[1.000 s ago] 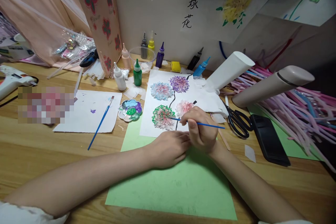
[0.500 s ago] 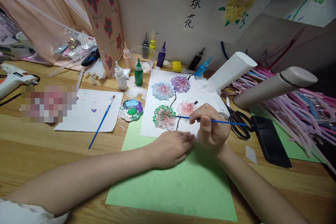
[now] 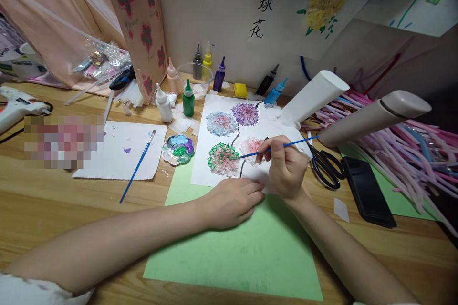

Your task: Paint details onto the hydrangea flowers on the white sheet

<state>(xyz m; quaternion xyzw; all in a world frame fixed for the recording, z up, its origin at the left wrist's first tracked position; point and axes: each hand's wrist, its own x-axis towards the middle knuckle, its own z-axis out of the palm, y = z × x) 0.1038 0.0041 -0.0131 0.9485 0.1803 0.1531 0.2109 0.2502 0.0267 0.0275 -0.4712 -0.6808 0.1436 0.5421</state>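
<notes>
My right hand [image 3: 286, 167] pinches a thin blue paintbrush [image 3: 296, 141], its tip touching the right edge of the green-rimmed paper flower [image 3: 222, 158]. That flower sits on a white sheet [image 3: 274, 133] with three other paper flowers, pale blue, purple and pink. My left hand [image 3: 232, 200] rests with curled fingers on the sheet's lower edge, pressing it down onto a green paper [image 3: 236, 252]. A small flower-shaped palette [image 3: 178, 148] with green, blue and purple paint lies left of the sheet.
A second blue brush [image 3: 138, 166] lies on a white paper [image 3: 119, 150]. Several paint bottles [image 3: 188, 97] stand at the back. Scissors [image 3: 324, 164] and a black phone [image 3: 368, 190] lie right of the sheet, beside pink strips [image 3: 404, 152] and a lamp head [image 3: 375, 114]. A glue gun [image 3: 17, 107] sits far left.
My right hand has shifted right and tilted the brush handle upward; the tip stays at the green flower's right edge. My left hand has stayed in place.
</notes>
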